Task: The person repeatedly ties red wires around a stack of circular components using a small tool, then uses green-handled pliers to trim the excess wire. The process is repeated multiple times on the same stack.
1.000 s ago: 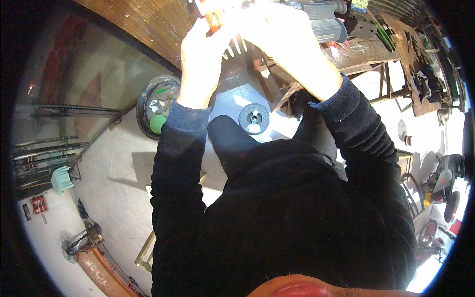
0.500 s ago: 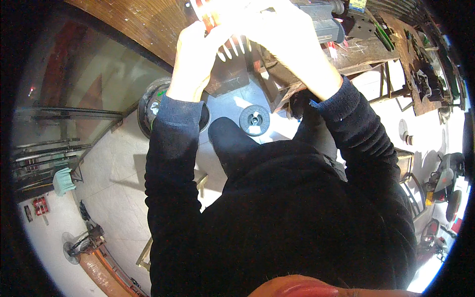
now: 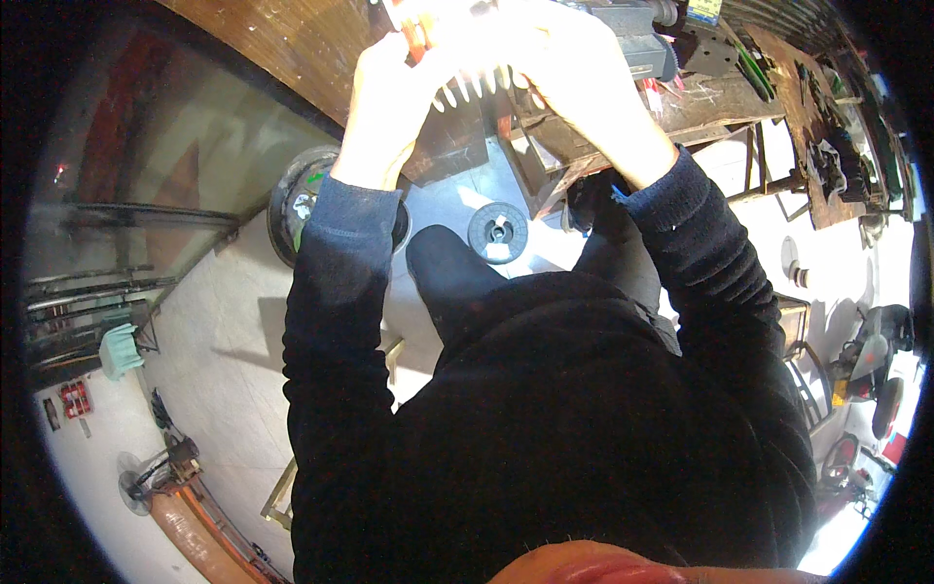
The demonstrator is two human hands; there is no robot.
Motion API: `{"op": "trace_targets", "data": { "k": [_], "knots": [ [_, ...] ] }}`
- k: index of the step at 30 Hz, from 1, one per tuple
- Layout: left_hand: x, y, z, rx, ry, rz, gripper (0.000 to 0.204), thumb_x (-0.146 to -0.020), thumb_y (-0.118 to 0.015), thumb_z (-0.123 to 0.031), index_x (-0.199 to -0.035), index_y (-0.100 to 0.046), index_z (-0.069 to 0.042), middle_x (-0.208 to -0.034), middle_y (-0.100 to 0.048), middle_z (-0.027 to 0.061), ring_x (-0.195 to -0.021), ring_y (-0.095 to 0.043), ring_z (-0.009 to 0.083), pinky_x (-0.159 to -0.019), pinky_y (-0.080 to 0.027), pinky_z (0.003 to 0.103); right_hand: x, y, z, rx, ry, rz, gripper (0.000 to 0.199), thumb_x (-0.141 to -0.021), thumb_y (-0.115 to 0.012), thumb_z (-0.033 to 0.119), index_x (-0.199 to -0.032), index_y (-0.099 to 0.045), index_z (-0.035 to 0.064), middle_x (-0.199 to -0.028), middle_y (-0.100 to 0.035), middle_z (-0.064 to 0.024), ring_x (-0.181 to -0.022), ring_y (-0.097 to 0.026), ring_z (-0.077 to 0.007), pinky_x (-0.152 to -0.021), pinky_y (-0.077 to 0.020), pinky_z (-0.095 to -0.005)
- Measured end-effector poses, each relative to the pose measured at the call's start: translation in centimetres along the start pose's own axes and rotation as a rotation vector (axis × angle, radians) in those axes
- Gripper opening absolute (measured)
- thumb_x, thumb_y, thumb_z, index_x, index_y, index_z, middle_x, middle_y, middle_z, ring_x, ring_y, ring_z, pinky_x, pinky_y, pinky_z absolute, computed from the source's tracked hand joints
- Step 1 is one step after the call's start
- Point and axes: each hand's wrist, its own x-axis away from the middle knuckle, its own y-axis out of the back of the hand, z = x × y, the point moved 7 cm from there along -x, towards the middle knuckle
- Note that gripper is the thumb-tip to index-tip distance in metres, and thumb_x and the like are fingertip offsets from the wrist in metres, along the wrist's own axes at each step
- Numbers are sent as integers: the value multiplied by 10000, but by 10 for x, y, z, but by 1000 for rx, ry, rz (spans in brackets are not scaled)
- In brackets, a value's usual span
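Both your hands have stayed raised over the bench (image 3: 700, 107): left hand (image 3: 394, 92) and right hand (image 3: 574, 73) curl around a toothed part (image 3: 477, 86), glare hiding how tightly; little progress.

a single head-worn fisheye view looks steeply down the person's own dark-sleeved body, close in; both forearms rise from below toward the wooden workbench (image 3: 321, 39) at the top edge, with the pale floor (image 3: 224, 341) curving away around the rim.
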Motion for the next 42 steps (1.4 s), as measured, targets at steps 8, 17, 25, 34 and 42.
{"op": "trace_targets", "data": {
  "k": [8,17,25,34,42],
  "knots": [
    [61,-27,-65,-745,-801,-585,491,-769,-844,-183,-1197,-645,-45,-1392,-496,200,-1319,-451,367,-1089,-381,518,10,3,8,-270,-4,7,430,-990,-679,109,-1383,-576,-34,-1335,-652,-149,-1200,-637,-230,-1016,-529,-329],
    [30,-29,-60,-430,-666,-313,392,-883,-726,-194,-1226,-624,-34,-1337,-550,162,-1252,-485,330,-1057,-416,473,13,-5,-20,-242,-235,57,351,-1002,-639,63,-1345,-618,-10,-1184,-702,-127,-969,-700,-174,-804,-585,-260],
    [15,-36,-28,595,-322,197,365,-1045,-564,-202,-1354,-539,-9,-1227,-644,123,-1066,-640,213,-954,-535,348,7,4,0,-249,-359,163,365,-1030,-588,93,-1366,-595,-49,-1213,-705,-138,-1025,-697,-203,-858,-580,-295],
    [33,-8,-54,-652,-827,-296,234,-861,-769,-84,-1080,-707,-33,-1083,-697,106,-1004,-668,260,-891,-529,368,12,21,27,-75,70,16,398,-1033,-595,132,-1383,-579,-57,-1341,-657,-163,-1217,-637,-245,-1037,-521,-375],
    [41,-24,-61,-640,-928,-483,175,-854,-773,-106,-1027,-769,-83,-982,-754,30,-910,-681,220,-861,-540,366,-18,2,44,-732,-191,-70,346,-983,-692,190,-1261,-635,-7,-1201,-681,-138,-1102,-658,-231,-916,-556,-378]
  ]
}}
